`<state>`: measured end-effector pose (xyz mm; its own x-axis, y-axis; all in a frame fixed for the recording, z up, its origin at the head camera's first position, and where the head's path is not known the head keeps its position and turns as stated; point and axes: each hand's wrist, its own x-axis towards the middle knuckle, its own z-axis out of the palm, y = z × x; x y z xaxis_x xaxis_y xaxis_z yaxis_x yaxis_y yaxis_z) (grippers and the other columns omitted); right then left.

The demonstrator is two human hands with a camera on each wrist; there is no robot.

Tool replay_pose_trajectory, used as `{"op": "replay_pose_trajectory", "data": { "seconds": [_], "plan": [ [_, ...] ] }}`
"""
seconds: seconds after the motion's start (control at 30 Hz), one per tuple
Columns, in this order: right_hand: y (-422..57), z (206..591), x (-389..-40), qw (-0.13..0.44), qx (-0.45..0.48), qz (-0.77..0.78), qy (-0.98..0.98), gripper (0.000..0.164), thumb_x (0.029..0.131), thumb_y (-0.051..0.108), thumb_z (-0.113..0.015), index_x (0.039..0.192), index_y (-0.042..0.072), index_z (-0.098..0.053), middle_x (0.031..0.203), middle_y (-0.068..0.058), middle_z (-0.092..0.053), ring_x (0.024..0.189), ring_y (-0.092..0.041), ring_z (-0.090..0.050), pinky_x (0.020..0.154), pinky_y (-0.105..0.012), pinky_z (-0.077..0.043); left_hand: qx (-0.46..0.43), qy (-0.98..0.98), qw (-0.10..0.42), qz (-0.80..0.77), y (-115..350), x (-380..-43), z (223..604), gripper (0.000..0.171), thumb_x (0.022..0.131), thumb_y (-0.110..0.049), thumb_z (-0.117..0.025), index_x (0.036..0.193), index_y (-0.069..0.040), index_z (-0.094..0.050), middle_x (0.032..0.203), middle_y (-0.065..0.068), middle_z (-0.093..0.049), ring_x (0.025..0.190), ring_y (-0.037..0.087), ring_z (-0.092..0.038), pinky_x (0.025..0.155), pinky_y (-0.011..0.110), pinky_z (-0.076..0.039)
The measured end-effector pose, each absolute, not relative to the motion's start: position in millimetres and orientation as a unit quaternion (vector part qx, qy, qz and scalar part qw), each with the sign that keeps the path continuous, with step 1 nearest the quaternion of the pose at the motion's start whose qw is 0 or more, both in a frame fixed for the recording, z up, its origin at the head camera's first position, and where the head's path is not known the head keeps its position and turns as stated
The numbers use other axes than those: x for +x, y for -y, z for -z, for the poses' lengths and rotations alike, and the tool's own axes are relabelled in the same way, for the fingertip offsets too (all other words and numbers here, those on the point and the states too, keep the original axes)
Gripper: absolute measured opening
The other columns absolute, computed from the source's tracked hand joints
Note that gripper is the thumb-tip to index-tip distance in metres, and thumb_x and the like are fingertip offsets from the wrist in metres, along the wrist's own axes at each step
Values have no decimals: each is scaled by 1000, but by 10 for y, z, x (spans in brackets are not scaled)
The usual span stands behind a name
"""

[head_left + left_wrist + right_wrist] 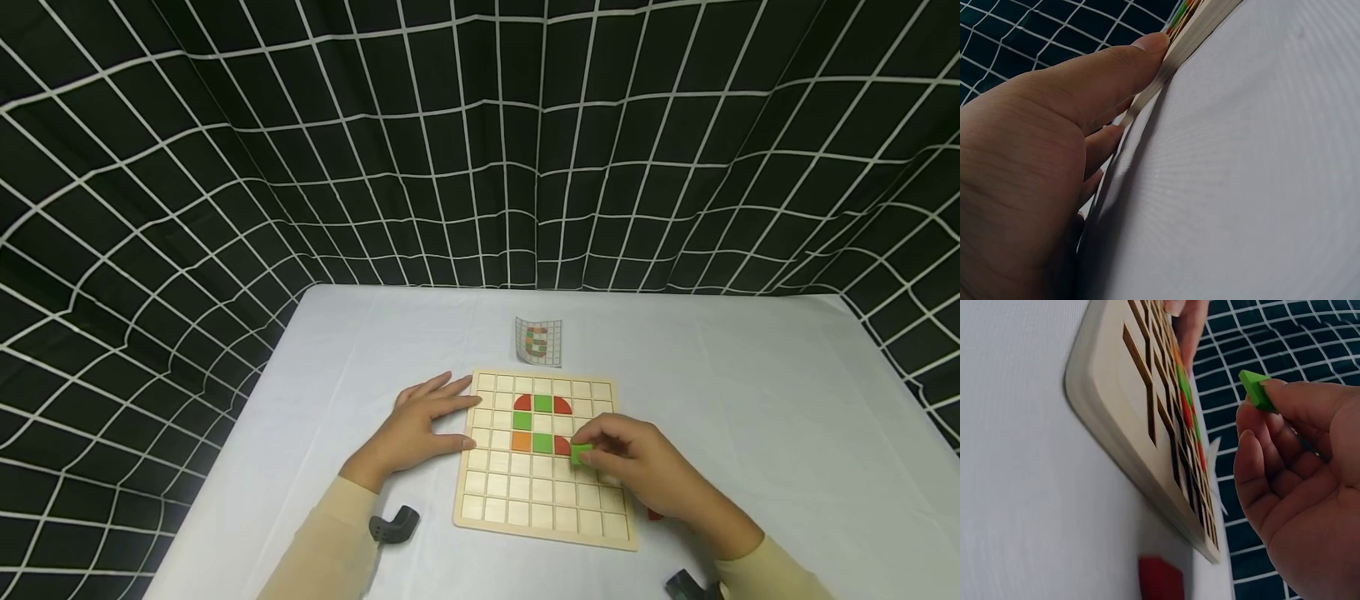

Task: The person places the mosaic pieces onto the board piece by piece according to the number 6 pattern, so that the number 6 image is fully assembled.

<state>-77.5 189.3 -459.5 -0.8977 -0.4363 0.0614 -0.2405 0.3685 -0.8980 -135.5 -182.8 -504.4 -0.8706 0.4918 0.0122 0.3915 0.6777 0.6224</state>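
A wooden grid board (542,537) lies flat on the white table. My right hand (647,465) pinches a green square tile (1256,390) between thumb and fingers. In the right wrist view that tile shows raised above the board's surface. Set in the grid are red quarter-round tiles (522,403), several green square tiles (543,442) and one orange square tile (521,441). One red tile (562,446) sits right beside the pinched one. My left hand (412,431) lies with fingers spread at the board's left side, its thumb (1150,44) touching the edge.
Behind the board lies a small printed card (538,342) with a coloured grid pattern. A red piece (1160,578) rests on the table to the right of the board, partly covered by my right hand in the head view. Black white-lined cloth (480,167) hangs around the table.
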Motion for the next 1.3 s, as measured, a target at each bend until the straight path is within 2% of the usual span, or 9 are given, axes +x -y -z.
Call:
{"op": "replay_pose_trajectory", "data": {
  "seconds": [0.1, 0.33, 0.47, 0.77, 1.03, 1.3],
  "plan": [
    [-1837, 4626, -794, 98, -214, 526, -817, 13, 100, 9, -81, 112, 12, -79, 102, -1, -71, 87, -18, -63, 75, -27, -54, 243, -912, 78, -322, 1828, -1350, 5038, 67, 93, -49, -87, 154, -29, -66, 171, -10, -40, 163, 21, -22, 126, 56, -12],
    [-1732, 4683, -821, 101, -223, 521, -818, 13, 100, 11, -81, 112, 15, -79, 110, 3, -74, 94, -17, -65, 85, -28, -56, 239, -913, 77, -322, 1827, -1349, 5037, 67, 92, -50, -87, 153, -30, -67, 171, -11, -40, 162, 21, -22, 126, 54, -12],
    [-1683, 4690, -821, 119, -218, 528, -812, 12, 101, 8, -79, 111, 14, -79, 108, -2, -74, 93, -19, -66, 83, -29, -57, 241, -912, 72, -325, 1827, -1340, 5032, 67, 92, -50, -88, 152, -29, -68, 170, -9, -42, 162, 22, -24, 126, 55, -13],
    [-1652, 4732, -817, 126, -199, 510, -827, 10, 101, 14, -80, 110, 17, -79, 105, 5, -72, 92, -19, -63, 81, -29, -56, 243, -911, 72, -325, 1832, -1350, 5037, 68, 92, -51, -87, 152, -29, -68, 170, -8, -42, 162, 23, -23, 126, 55, -12],
    [-1668, 4799, -803, 115, -204, 502, -833, 8, 99, 11, -82, 102, 17, -78, 95, 7, -70, 85, -15, -61, 74, -27, -54, 240, -911, 76, -325, 1842, -1356, 5041, 67, 92, -51, -87, 153, -30, -67, 171, -11, -40, 162, 20, -22, 126, 53, -11],
    [-1655, 4811, -784, 98, -202, 500, -836, 15, 96, 6, -84, 96, 18, -76, 89, 7, -68, 79, -13, -60, 68, -27, -53, 243, -911, 74, -325, 1835, -1356, 5042, 67, 92, -51, -87, 153, -30, -67, 171, -10, -40, 162, 21, -22, 126, 54, -12]
  ]
}}
